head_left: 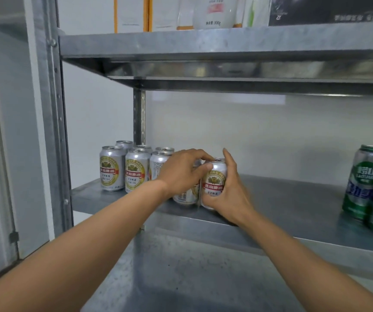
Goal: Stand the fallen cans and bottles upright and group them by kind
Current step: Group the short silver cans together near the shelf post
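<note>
The right hand (230, 192) gripped an upright silver can (214, 179) near the front edge of the galvanized steel shelf (293, 199). The left hand (181, 170) curled over the adjoining can (186, 197). Matching cylindrical cans (136, 170) stood clustered at the left. Glossy green cans (365, 183) stood well apart at the right, with bare shelf between.

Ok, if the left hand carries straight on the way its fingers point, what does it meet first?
The silver can gripped by the right hand. The curled fingers of the left hand point right and seem to touch its top rim, so there looks to be no gap left, though depth is hard to judge.
</note>
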